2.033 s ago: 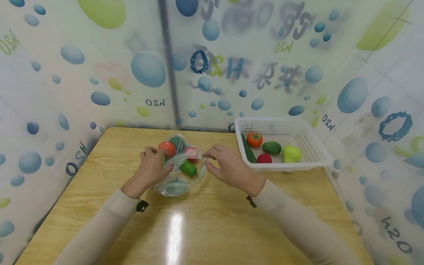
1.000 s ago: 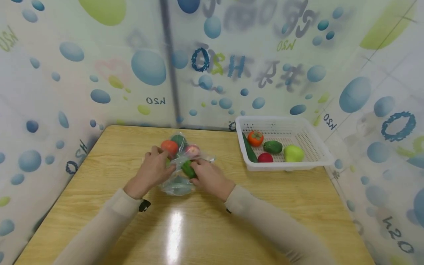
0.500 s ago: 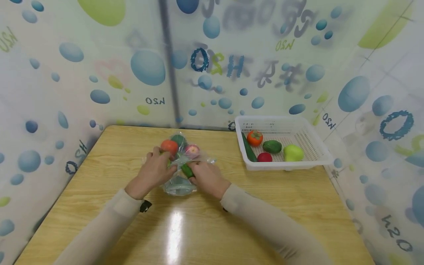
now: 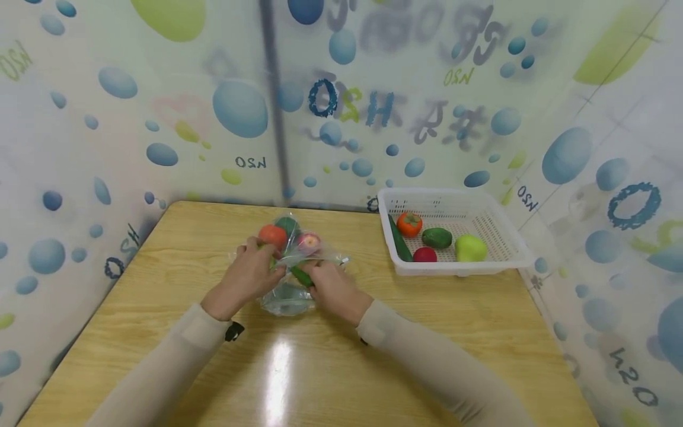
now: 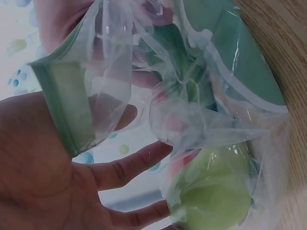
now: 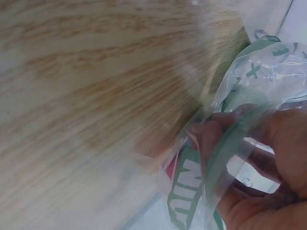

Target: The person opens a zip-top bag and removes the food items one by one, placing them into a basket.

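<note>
Moving off the rim of a clear zip bag [image 4: 288,301] moments earlier, the right hand [image 4: 337,290] pinched a green pepper [image 4: 302,276] at the bag's mouth; work had apparently turned from rim to contents.
The left hand [image 4: 244,276] spread its fingers beside a bagged pear [image 5: 213,189]. Loose film partly masked the pepper. A tomato [image 4: 273,236] and an apple [image 4: 309,242] lay just beyond; a white plastic basket [image 4: 463,268] stood apart, holding a cucumber [image 4: 400,240] and a persimmon [image 4: 409,226].

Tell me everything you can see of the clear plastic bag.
The clear plastic bag looks thin, glossy and crumpled, with green printed areas and white lettering. It lies on the wooden table, left of the white basket in the head view. A yellow-green fruit shows through it. The left hand and right hand both touch it.
</note>
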`<state>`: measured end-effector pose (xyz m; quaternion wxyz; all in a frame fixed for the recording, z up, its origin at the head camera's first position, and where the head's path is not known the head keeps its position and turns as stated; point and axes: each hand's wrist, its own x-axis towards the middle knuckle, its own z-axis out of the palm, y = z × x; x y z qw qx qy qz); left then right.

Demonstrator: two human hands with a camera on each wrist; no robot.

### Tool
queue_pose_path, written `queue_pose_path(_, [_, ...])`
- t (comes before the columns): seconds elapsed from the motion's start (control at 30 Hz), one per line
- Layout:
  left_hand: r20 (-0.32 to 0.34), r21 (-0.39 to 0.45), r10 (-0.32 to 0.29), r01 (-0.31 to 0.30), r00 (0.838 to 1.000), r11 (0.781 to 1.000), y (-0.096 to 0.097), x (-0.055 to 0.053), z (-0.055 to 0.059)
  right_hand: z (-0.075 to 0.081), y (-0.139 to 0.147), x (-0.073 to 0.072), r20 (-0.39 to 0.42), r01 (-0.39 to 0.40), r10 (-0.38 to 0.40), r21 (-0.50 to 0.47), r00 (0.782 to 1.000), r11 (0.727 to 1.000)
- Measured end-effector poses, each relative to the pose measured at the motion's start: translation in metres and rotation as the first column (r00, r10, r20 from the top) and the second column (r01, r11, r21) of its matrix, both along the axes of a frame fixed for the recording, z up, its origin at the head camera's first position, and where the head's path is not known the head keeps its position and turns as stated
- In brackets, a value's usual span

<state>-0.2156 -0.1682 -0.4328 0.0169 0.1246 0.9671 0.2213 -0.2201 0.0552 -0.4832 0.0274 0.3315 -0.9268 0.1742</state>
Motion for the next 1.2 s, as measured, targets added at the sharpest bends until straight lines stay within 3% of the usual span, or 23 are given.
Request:
queue_pose_path(0.27, [-0.033, -0.002, -0.006, 0.006, 0.999, 1.000, 0.006, 0.000, -0.002, 0.005, 0.000, 0.002, 0.013, 0.031, -0.030, -0.056, 0.999, 0.998])
queue_pose_path(0.43, [-0.066, -0.004, -0.010, 0.010, 0.998, 1.000, 0.008, -0.001, -0.005, 0.001, 0.001, 0.003, -0.071, 0.053, -0.054, -0.018, 0.996, 0.998])
queue_pose_path(0.73, [-0.048, 0.003, -0.007, 0.007, 0.999, 1.000, 0.010, -0.001, -0.006, 0.017, 0.008, 0.020, -0.106, 0.134, -0.126, 0.074, 0.986, 0.988])
queue_pose_path(1.03, [-0.107, 0.016, -0.035, 0.037, 0.994, 0.999, 0.010, -0.001, -0.007, 0.025, 0.016, 0.027, -0.149, 0.128, -0.113, 0.095, 0.982, 0.987])
queue_pose_path(1.2, [-0.156, -0.007, -0.056, 0.055, 0.986, 0.998, 0.009, -0.001, -0.009, 0.031, 0.022, 0.029, -0.124, 0.120, -0.111, 0.070, 0.986, 0.990])
